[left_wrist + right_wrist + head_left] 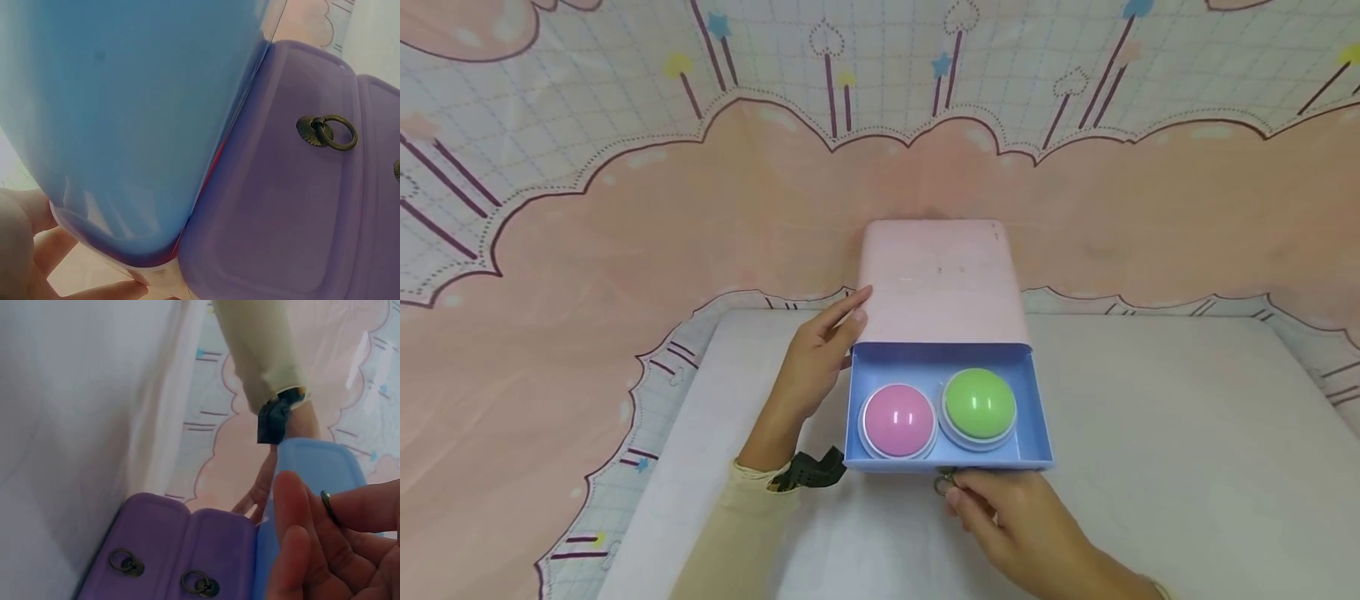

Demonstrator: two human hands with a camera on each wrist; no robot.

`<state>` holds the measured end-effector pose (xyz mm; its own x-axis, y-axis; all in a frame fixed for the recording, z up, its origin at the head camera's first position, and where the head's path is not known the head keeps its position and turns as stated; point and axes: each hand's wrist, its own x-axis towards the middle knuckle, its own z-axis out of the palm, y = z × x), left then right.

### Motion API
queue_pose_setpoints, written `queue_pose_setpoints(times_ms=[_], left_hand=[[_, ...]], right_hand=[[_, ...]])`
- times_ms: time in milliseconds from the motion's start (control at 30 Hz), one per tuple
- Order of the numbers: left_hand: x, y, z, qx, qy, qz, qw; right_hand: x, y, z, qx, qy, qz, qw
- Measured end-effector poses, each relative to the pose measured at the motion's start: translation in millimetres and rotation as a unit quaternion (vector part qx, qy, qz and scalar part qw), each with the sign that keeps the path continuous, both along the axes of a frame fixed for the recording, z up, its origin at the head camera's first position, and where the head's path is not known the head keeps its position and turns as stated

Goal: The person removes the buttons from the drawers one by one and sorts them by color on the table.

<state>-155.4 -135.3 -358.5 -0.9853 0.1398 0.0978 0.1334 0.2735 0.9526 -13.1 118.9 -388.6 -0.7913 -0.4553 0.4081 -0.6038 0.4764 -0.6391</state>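
A light-blue rectangular drawer [895, 362] juts from a pale-pink, round-cornered cabinet [940, 287]. At the drawer's front edge the right hand [1026, 521] pinches a bronze-coloured metal ring [327, 507]; behind its left edge the left hand [815, 358], fingers extended, touches the cabinet. Inside, spare floor lies behind a glossy pink dome [898, 420] and a green dome [980, 403].

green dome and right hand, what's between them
In the head view, the blue drawer's front wall lies between the green dome and the right hand.
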Motion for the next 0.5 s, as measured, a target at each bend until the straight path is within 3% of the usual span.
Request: queue_pose_setpoints(times_ms=[67,367,500], left_hand=[[-0.5,0,-0.3,-0.003,0.001,0.002,1.0000],[-1.5,0,-0.4,-0.002,-0.001,0.003,1.0000],[-0.5,1,0.2,-0.001,-0.004,0.003,1.0000]], right_hand=[[-0.7,0,0.5,0.003,-0.007,0.003,1.000],[-1.2,20,17.1,0.060,-0.115,-0.001,0.992],[0.6,34,28.1,0.083,-0.190,0.001,0.978]])
